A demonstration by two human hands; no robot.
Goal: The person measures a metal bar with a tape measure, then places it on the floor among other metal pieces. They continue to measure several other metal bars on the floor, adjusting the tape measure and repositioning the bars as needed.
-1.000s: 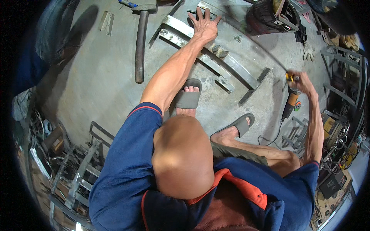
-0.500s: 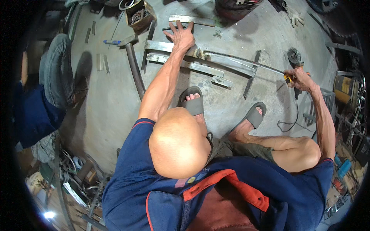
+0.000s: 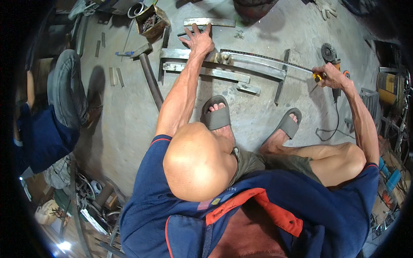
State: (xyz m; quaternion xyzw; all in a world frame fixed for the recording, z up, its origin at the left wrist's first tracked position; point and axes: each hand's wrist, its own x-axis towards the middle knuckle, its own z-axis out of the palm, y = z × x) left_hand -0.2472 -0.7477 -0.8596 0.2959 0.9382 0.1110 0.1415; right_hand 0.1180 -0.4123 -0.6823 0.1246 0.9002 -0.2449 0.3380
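Observation:
My right hand (image 3: pixel 334 77) is closed around a yellow tape measure (image 3: pixel 317 77). Its blade (image 3: pixel 269 59) stretches leftward over a welded metal frame (image 3: pixel 258 69) on the floor, to near a rough joint at mid-frame. My left hand (image 3: pixel 199 43) reaches past the frame's long bar, fingers spread and pointing away from me. Those fingertips are close to a flat metal bar (image 3: pixel 215 22) and a thin black pen-like stick (image 3: pixel 185 33); contact is unclear. On my side of the frame lie a longer metal tube (image 3: pixel 223 75) and a short piece (image 3: pixel 248 88).
An angle grinder (image 3: pixel 328 52) with a cord rests beyond my right hand. To the left are a long-handled hammer (image 3: pixel 149 77), a box of metal bits (image 3: pixel 152 21) and small strips (image 3: pixel 113 76). Another person's jeans-clad leg (image 3: pixel 66 86) shows at far left. My sandalled feet stand before the frame.
The whole view has shifted slightly. Both hands and the stretched tape keep about the same places relative to the frame.

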